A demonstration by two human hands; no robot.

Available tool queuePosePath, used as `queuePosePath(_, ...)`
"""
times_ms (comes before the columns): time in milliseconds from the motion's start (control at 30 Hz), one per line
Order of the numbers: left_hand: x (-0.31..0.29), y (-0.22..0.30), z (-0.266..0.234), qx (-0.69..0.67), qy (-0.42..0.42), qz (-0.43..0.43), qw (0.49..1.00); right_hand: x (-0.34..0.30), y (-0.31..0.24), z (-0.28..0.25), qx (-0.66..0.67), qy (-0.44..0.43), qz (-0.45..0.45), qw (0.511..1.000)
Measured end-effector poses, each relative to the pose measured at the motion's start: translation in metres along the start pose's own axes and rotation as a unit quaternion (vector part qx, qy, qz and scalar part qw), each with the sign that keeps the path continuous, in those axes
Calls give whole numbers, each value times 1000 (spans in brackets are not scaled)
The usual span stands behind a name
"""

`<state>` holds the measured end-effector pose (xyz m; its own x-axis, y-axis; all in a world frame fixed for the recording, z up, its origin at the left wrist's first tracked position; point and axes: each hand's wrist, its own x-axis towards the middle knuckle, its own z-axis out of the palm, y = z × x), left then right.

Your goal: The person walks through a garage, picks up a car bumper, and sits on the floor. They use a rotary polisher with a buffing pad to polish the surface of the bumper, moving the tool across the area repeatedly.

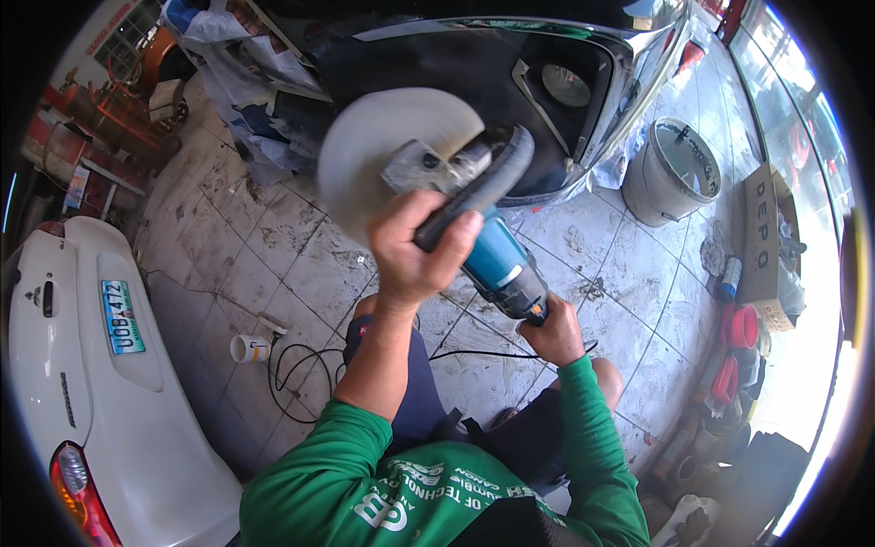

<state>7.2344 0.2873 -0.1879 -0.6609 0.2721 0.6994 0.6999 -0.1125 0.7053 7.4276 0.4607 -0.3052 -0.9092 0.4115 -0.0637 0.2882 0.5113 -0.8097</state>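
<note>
A teal and black car polisher (499, 255) spans the space between my two hands. My left hand (410, 246) is wrapped around its curved black front handle. My right hand (554, 334) grips the rear end of the tool. The large round white polishing pad (351, 169) is blurred, as if spinning. It is in front of the black car bumper (401, 62); I cannot tell whether it touches. To the right of the pad, a round lamp (566, 85) is set into the bumper's corner. Sheets of paper (264, 137) hang over the car's left part.
A black cord (301, 383) loops on the dirty tiled floor (273, 242) beside a small white tub (249, 348). A grey bucket (670, 178) stands right of the bumper, near a cardboard box (764, 246). Several containers line the right side. A white car (137, 410) is at left.
</note>
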Motion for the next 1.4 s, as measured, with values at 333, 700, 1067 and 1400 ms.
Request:
queuePosePath(333, 26, 16, 46, -105, -6, -2, 994, -36, -23, -56, -7, 77, 32, 996)
queuePosePath(700, 24, 11, 14, -47, -11, -4, 999, -18, -30, -40, 2, 52, -3, 999)
queuePosePath(1067, 12, 3, -34, 29, 13, 3, 999, 0, -24, 24, -5, 4, -19, 1000)
queuePosePath(1400, -22, -25, 87, 50, -170, 105, 979, -48, 72, 91, 209, 59, 155, 964)
